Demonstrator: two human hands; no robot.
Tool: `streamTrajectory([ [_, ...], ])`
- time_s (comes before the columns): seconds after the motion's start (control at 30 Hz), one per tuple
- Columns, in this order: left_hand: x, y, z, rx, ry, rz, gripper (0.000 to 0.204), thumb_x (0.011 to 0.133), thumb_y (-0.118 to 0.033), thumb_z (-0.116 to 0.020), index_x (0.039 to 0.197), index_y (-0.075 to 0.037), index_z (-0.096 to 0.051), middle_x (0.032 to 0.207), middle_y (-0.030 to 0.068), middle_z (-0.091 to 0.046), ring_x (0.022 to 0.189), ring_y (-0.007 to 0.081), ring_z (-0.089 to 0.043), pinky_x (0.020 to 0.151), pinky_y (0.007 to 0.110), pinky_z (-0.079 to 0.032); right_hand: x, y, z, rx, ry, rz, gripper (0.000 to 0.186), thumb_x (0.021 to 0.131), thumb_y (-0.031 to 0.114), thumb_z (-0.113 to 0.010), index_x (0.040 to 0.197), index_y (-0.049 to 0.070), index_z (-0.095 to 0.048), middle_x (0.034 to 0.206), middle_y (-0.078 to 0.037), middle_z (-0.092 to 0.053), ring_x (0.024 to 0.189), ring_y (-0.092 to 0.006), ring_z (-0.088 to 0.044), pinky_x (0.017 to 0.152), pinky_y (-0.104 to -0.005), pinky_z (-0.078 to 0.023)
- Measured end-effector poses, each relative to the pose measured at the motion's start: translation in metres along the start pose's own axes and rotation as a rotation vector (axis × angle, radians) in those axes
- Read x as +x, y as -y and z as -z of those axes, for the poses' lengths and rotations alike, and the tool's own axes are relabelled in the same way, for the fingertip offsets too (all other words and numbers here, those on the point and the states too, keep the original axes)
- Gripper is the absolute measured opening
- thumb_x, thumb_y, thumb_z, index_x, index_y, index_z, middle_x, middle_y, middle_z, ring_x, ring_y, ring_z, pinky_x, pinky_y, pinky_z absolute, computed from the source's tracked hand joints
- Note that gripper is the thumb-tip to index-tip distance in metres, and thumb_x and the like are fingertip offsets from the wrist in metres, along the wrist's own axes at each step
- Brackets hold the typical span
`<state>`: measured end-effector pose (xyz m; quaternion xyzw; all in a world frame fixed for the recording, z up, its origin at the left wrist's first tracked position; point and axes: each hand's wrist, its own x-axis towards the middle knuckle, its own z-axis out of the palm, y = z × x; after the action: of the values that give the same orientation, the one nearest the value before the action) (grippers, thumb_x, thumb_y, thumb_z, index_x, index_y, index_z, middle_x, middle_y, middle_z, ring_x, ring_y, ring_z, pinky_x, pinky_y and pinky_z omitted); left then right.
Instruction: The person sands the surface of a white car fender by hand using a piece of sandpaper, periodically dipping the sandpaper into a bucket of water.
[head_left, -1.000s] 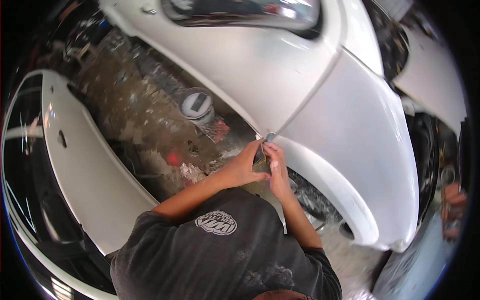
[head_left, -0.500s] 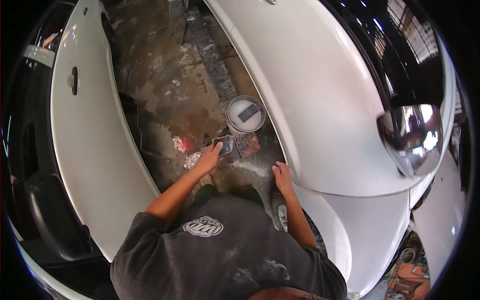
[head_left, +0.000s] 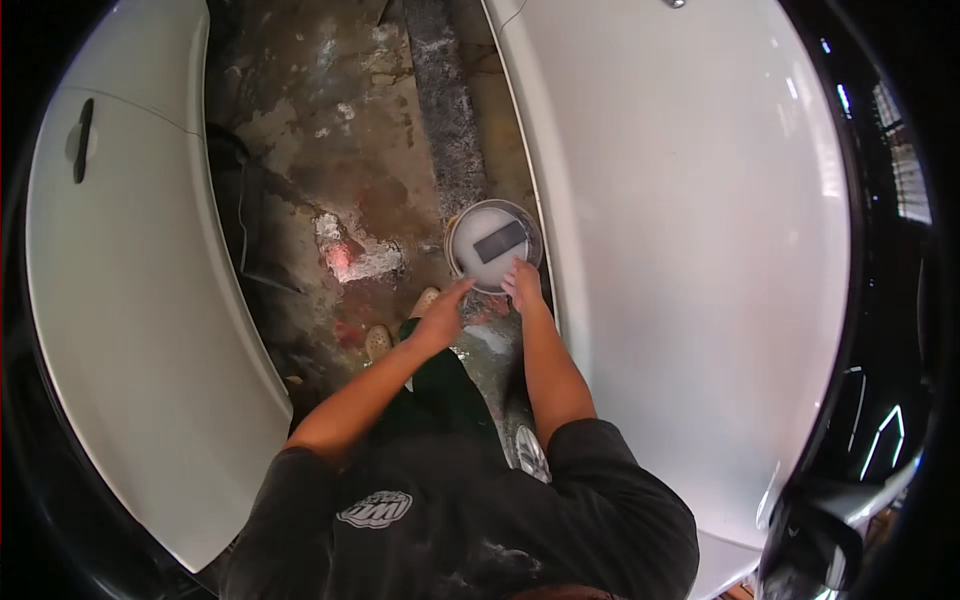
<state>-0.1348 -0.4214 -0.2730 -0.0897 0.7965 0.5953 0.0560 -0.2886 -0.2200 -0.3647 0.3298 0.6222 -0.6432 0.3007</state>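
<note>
A round bucket [head_left: 449, 262] of cloudy whitish liquid stands on the floor in front of me, close to the white car panel on my right. In it lies a dark grey rectangular pad [head_left: 499, 242]. My left hand [head_left: 440, 318] is at the bucket's near left, its index finger stretched toward the rim. No held thing shows in it, though its underside is hidden. My right hand [head_left: 522, 285] is at the near right of the rim, fingers extended and slightly apart; whether it touches the rim I cannot tell.
White car bodywork [head_left: 690, 250] curves along my right. A pale car door [head_left: 130, 290] with a dark handle [head_left: 83, 140] flanks my left. Between them runs a stained concrete floor [head_left: 300, 110] with a grey strip [head_left: 445, 110]. My shoes [head_left: 378, 342] are just left of the bucket.
Both hands have moved toward the bucket, the right one up to its rim. The dark flat piece that my left hand held no longer shows in it. The view has shifted.
</note>
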Motion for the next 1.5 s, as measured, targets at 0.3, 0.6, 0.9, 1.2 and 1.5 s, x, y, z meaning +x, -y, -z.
streamTrajectory([
  [0.3,0.155,0.076,-0.084,0.604,0.152,0.188,0.068,0.086,0.001,-0.056,0.152,-0.005,-0.041,0.149,0.0346,-0.04,0.14,0.049,-0.042,0.114,0.047,-0.041,0.095,-0.021,-0.036,-0.435,-0.132,0.188,0.075,0.091,0.033,-0.072,0.142,-0.012,-0.041,0.139,-0.025,-0.055,0.126,-0.0337,-0.055,0.106,-0.0414,-0.043],
  [0.6,0.198,0.131,-0.096,0.703,0.7,0.38,0.035,0.094,-0.01,-0.052,0.123,0.001,-0.068,0.123,0.0185,-0.069,0.119,0.0378,-0.064,0.106,0.046,-0.048,0.095,-0.011,-0.039,-0.881,-0.139,0.301,0.066,0.088,0.015,-0.054,0.145,-0.012,-0.035,0.142,-0.037,-0.049,0.135,-0.0483,-0.047,0.113,-0.0445,-0.038],
  [0.9,0.15,0.02,0.025,0.124,0.169,0.204,0.039,0.093,-0.011,-0.056,0.13,-0.001,-0.062,0.131,0.0186,-0.063,0.12,0.037,-0.06,0.103,0.05,-0.049,0.012,0.021,-0.039,-0.15,-0.019,0.075,0.071,0.1,0.046,-0.06,0.148,-0.004,-0.045,0.144,-0.025,-0.054,0.139,-0.032,-0.049,0.114,-0.0438,-0.04],
  [1.2,0.121,-0.109,0.143,-1.081,0.466,0.515,0.045,0.089,0.008,-0.045,0.134,0.006,-0.047,0.13,0.019,-0.059,0.121,0.0333,-0.062,0.105,0.052,-0.055,-0.177,0.107,-0.098,0.529,0.443,0.097,0.056,0.101,0.041,-0.063,0.141,0.006,-0.049,0.129,-0.007,-0.061,0.118,-0.0194,-0.06,0.1,-0.04,-0.05],
  [1.5,0.108,-0.085,0.111,-0.245,0.455,0.154,0.056,0.09,-0.008,-0.064,0.143,0.001,-0.046,0.141,0.0154,-0.052,0.118,0.0275,-0.06,0.098,0.043,-0.055,-0.25,0.083,-0.069,0.449,-0.054,0.481,0.041,0.09,0.014,-0.073,0.126,0.003,-0.056,0.11,-0.008,-0.067,0.098,-0.0177,-0.066,0.084,-0.0342,-0.056],
])
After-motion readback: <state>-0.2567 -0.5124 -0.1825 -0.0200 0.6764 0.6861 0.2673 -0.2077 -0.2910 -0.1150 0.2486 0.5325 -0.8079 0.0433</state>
